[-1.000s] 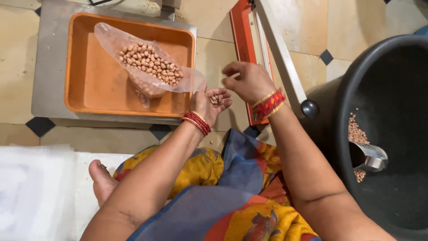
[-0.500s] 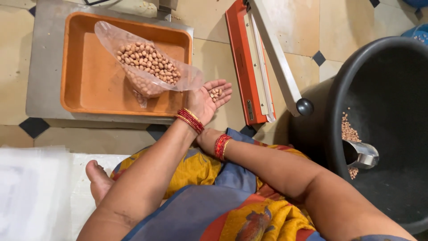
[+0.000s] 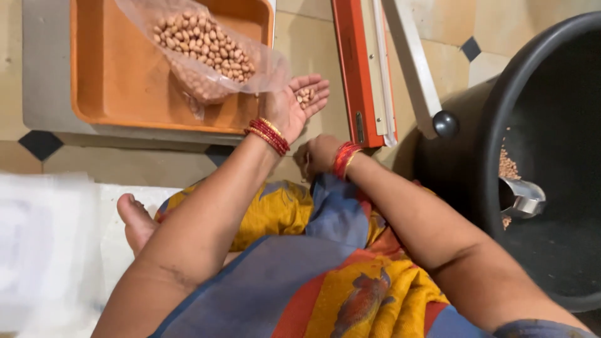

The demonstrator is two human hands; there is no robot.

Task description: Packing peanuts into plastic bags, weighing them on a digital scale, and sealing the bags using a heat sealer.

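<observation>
Since 0.5 s ago, right hand (image 3: pixel 319 154) dropped lapward, fingers curled, contents indiscernible; left hand (image 3: pixel 294 106), fingers spread, cups peanuts (image 3: pixel 305 95) beside bag (image 3: pixel 206 53).

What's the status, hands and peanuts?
Left hand open, palm up, few peanuts cupped. Right hand curled low near lap. Peanut bag on orange tray. Nothing blocking.

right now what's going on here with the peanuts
A person sits on the floor. Their left hand is open, palm up, cupping a few peanuts at the mouth of a clear bag of peanuts lying on an orange tray. Their right hand is loosely closed near their lap, below a red sealer. A black tub on the right holds more peanuts and a metal scoop.
</observation>
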